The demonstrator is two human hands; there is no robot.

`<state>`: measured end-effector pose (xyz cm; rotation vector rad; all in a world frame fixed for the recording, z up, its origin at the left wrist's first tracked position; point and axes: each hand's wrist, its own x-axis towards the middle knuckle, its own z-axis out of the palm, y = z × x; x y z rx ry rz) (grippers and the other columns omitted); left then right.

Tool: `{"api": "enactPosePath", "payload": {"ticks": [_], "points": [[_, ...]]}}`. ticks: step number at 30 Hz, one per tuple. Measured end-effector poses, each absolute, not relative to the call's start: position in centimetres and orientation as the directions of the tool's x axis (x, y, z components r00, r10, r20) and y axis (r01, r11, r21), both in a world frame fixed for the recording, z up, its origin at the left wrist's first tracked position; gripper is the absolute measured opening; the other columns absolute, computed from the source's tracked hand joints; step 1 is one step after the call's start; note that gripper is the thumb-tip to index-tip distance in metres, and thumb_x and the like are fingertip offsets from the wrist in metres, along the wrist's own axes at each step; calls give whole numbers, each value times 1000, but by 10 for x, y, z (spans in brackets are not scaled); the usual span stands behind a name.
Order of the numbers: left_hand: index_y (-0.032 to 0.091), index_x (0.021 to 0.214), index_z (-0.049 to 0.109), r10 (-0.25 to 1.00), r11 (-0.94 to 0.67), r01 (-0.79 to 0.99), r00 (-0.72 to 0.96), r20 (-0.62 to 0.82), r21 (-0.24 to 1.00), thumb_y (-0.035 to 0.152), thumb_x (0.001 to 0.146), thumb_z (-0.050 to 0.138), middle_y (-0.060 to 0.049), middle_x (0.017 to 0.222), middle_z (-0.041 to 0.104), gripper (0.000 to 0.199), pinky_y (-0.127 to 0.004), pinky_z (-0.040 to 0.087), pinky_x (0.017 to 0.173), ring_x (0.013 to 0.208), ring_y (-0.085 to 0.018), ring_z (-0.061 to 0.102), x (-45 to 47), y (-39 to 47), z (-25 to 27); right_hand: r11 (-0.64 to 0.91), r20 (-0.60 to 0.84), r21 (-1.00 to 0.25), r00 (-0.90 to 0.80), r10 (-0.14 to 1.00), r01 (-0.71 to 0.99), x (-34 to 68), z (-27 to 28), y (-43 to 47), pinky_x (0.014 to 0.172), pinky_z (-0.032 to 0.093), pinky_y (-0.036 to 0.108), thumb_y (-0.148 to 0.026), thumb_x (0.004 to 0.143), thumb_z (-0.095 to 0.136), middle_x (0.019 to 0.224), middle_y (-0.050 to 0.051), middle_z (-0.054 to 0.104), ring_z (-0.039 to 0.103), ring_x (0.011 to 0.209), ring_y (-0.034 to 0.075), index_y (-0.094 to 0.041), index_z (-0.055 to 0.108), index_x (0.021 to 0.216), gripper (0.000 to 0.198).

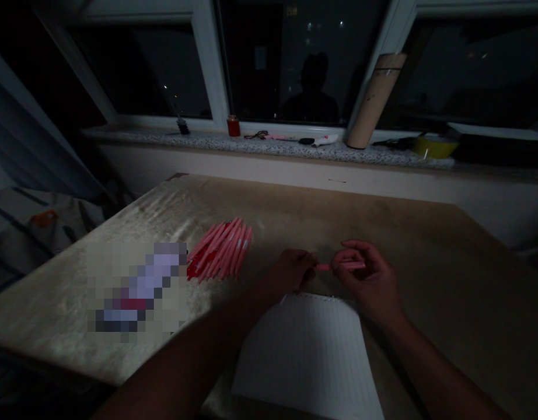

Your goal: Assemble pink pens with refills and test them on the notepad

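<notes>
My left hand [297, 268] is closed, pinching one end of a slim pink pen [324, 267] above the top edge of a lined notepad [313, 356]. My right hand [369, 277] grips the pen's other end between thumb and fingers, where a pink piece that looks like the cap shows. Whether the two parts are joined I cannot tell in this dim light. To the left of my hands lies a pile of pink and red pens [223, 251], side by side on the table.
A blurred-out object [142, 286] lies on the table [404, 233] left of the pens. Along the granite windowsill [286, 147] stand a small red jar [233, 126], a leaning cardboard tube [374, 102] and a yellow tape roll [435, 146]. A curtain [32, 140] hangs at the left.
</notes>
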<state>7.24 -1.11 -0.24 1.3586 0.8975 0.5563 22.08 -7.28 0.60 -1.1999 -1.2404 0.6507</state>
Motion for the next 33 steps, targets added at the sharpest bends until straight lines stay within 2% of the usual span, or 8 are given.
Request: {"api": "enactPosePath", "payload": {"ticks": [5, 10, 23, 29, 33], "points": [[14, 65, 51, 779, 250, 118, 565, -272, 961, 42, 80, 47, 5, 49, 44, 32, -19, 24, 34, 34, -5, 34, 72, -11, 0, 392, 464, -863, 193, 865, 319, 222, 1, -74, 67, 48, 29, -15, 72, 62, 80, 1, 60, 59, 74, 15, -24, 52, 102, 33], [13, 65, 54, 774, 244, 99, 579, -255, 965, 38, 80, 49, 4, 50, 46, 30, -19, 24, 33, 33, -4, 35, 71, -11, 3, 412, 510, -804, 139, 849, 429, 226, -3, -76, 70, 48, 31, -12, 72, 62, 82, 1, 61, 60, 76, 16, -24, 54, 102, 34], [13, 67, 55, 723, 315, 83, 625, -296, 945, 44, 75, 56, 5, 50, 45, 32, -19, 20, 33, 33, -3, 32, 69, -6, -4, 401, 490, -829, 162, 856, 389, 228, -1, -73, 70, 46, 31, -12, 71, 60, 81, 1, 57, 56, 76, 15, -24, 53, 100, 32], [15, 62, 52, 696, 361, 75, 641, -322, 929, 42, 70, 61, 6, 45, 41, 29, -20, 20, 33, 32, -4, 30, 67, -2, -7, 332, 415, -894, 274, 868, 302, 229, 0, -71, 69, 46, 30, -15, 70, 62, 80, 2, 58, 57, 74, 15, -22, 54, 96, 28], [15, 61, 51, 693, 349, 39, 661, -286, 936, 41, 69, 61, 7, 45, 41, 29, -19, 19, 34, 32, -3, 29, 66, -1, -6, 299, 358, -928, 309, 881, 223, 228, -1, -67, 69, 46, 29, -16, 69, 63, 77, 0, 59, 57, 72, 14, -21, 54, 94, 27]]}}
